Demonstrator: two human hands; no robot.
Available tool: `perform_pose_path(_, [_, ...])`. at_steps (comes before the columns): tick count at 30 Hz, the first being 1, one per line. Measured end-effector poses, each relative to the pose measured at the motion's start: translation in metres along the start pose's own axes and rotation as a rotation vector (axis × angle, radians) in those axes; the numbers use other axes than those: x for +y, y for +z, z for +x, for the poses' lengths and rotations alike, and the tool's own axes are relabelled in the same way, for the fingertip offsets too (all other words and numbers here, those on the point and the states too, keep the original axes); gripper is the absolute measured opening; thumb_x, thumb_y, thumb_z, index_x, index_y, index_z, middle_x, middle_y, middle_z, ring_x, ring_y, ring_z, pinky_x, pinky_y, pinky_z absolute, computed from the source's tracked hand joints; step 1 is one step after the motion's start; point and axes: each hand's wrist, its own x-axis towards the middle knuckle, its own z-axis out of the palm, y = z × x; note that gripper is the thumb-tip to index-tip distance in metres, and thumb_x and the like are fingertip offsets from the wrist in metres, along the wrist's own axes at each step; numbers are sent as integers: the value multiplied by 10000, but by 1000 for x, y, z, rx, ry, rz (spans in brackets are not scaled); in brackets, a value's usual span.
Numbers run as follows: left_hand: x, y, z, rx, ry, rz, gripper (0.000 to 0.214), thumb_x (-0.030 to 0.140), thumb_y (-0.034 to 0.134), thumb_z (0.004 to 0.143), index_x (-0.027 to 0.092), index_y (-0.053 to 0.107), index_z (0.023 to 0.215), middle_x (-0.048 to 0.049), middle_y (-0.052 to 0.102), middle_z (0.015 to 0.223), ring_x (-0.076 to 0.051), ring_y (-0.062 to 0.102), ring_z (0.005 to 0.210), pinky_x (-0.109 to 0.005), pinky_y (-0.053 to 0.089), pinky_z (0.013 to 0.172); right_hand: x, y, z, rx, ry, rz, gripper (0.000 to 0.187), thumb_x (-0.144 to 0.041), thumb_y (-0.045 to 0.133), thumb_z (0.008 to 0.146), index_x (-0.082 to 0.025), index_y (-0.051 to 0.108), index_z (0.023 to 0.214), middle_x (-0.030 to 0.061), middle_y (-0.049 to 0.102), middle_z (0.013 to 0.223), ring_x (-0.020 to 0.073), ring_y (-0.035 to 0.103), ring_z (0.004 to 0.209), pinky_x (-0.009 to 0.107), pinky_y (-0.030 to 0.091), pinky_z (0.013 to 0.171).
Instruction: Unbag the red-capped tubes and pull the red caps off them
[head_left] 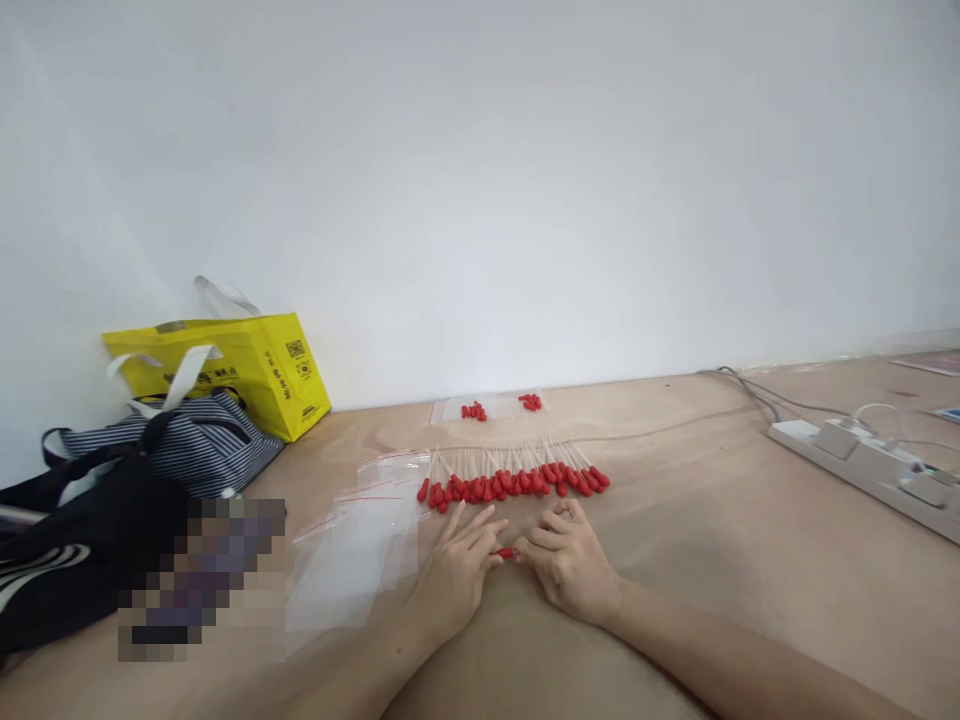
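Observation:
My left hand and my right hand meet near the table's front, with a small red piece between their fingertips. Thumb and forefinger of each hand pinch at one end of it, which hides part of its shape. Just beyond my hands lies a row of thin white sticks with red bulb-shaped heads, the heads pointing towards me. Clear zip bags overlap flat on the table, left of my left hand. Farther back, two little clusters of red pieces rest on another clear bag.
On the left stand a yellow shopping bag, a striped bag and a black bag. A blurred-out patch lies beside them. To the right is a white power strip with plugs and cables. A white wall closes off the back.

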Motion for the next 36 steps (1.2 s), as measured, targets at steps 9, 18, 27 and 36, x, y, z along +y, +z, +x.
perform_pose_path(9, [0, -1, -1, -55, -53, -64, 299, 67, 356, 808, 189, 496, 1041, -69, 592, 1107, -211, 411, 1169, -576, 170, 994, -1, 1, 0, -23, 39, 2, 156, -160, 456, 797, -179, 564, 687, -23, 521, 531, 108, 366, 600, 308, 197, 650])
perform_pose_path(18, [1, 1, 0, -71, -70, -102, 334, 66, 322, 823, 192, 478, 1091, -85, 576, 1129, -213, 394, 1181, -587, 180, 983, -2, -3, 0, -58, 70, -5, 159, -165, 452, 794, -191, 572, 691, -22, 530, 549, 115, 388, 617, 308, 211, 665])
perform_pose_path(27, [1, 3, -1, -26, -73, -110, 334, 85, 331, 831, 198, 456, 1119, -73, 585, 1114, -209, 393, 1183, -571, 203, 989, -2, -2, -1, -53, 85, 28, 170, -167, 446, 800, -188, 587, 707, -12, 526, 541, 117, 387, 615, 307, 218, 662])
perform_pose_path(36, [-7, 2, -5, 42, -134, -66, 337, 88, 302, 837, 197, 424, 1131, -77, 574, 1107, -205, 427, 1154, -545, 261, 976, 5, -7, -10, -50, 178, 35, 207, -178, 424, 820, -192, 605, 720, 6, 555, 576, 126, 431, 637, 298, 240, 652])
